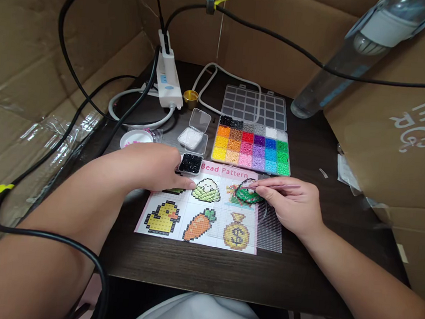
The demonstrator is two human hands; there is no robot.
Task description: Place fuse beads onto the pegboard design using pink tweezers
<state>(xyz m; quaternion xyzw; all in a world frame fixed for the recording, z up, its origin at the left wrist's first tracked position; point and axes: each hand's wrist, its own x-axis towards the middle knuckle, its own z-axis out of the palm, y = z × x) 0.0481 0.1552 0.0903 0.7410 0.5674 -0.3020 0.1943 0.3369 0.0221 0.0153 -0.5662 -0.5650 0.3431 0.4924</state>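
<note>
So the right hand [299,209] has its fingers pinched narrow around some pink tweezers [282,188], with the tips over a green bead piece [245,196]. Too small to tell if there's a bead in them. The piece sits at the upper right of the pattern sheet [216,235], with a mesh board [272,234] sticking out just beside it.

The left hand [161,167] is down on the sheet's upper left, one digit stretched out toward a green-and-white printed pattern. The other fingers are tucked out of sight, so can't tell if they're gripping anything. Right by that hand is a little box of black beads [190,164], with white beads [191,138] in an open box behind it.

Further out there's a color-sorted tray [251,168], its clear lid [256,106] flipped back. A white dish [137,137], gold cup [190,98] and power strip [169,83] share the dark worktop [173,263], plus a bottle [355,58] leaning out at back right. Cardboard [283,26] walls it all in.
</note>
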